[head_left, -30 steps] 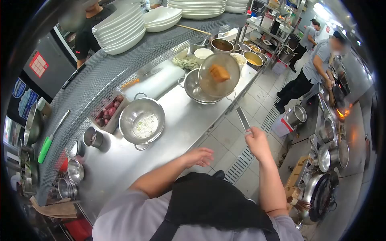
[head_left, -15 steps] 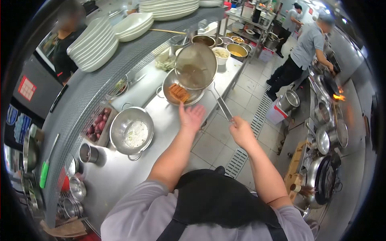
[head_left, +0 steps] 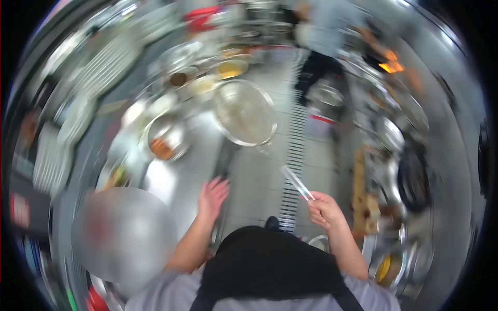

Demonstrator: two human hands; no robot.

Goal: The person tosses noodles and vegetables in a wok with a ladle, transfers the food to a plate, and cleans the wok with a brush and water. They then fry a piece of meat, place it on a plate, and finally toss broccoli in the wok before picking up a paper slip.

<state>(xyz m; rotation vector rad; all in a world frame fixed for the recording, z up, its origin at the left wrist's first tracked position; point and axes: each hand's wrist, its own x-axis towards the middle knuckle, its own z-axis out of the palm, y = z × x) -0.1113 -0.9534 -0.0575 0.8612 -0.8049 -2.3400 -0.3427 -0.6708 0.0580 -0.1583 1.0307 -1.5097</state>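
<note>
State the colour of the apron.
The apron is black, showing best in the head view.

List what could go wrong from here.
1. Drips: the strainer appears at least partly beyond the counter edge, above floor tiles; any liquid left on it could make them slippery.
2. Collision: a co-worker stands ahead near flames; a careless swing might bump them.
3. Tipping: only the right hand grips the handle, so the strainer could tilt; the left hand holds nothing.
</note>
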